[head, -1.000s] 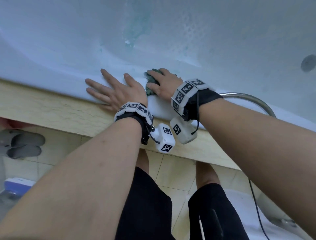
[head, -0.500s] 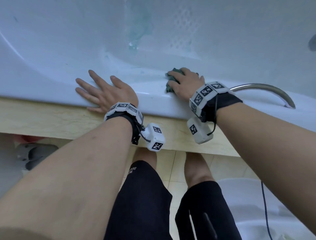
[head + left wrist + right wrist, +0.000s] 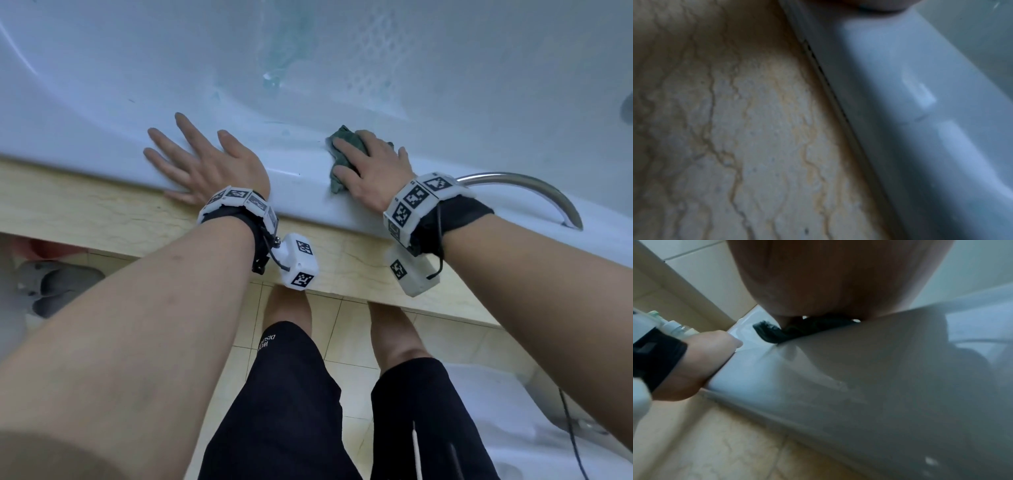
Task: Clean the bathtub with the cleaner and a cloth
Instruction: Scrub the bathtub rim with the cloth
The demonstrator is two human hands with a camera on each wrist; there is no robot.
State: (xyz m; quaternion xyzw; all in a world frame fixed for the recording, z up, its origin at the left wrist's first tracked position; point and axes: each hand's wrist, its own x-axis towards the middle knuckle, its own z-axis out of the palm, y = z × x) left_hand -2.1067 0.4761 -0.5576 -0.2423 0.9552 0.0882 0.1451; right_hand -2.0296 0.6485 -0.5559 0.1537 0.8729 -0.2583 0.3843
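The white bathtub [image 3: 301, 195] fills the upper head view, with a greenish cleaner streak [image 3: 284, 51] running down its far wall. My left hand [image 3: 205, 164] lies flat on the near rim, fingers spread and holding nothing. A short way to its right, my right hand [image 3: 370, 168] holds a crumpled dark green cloth [image 3: 344, 144] against the rim, with thumb and fingers curved over it. The right wrist view shows the cloth [image 3: 774, 334] squeezed between palm and tub rim [image 3: 859, 369]. The left wrist view shows only the rim [image 3: 920, 113] and the ledge.
A beige marble ledge [image 3: 85, 212] runs below the rim. A curved metal grab handle [image 3: 534, 192] rises from the rim just right of my right wrist. Grey slippers [image 3: 58, 284] lie on the tiled floor at the left. My legs stand close to the ledge.
My right hand has slid the cloth to the right along the rim, away from my left hand. The left hand has stayed flat on the rim.
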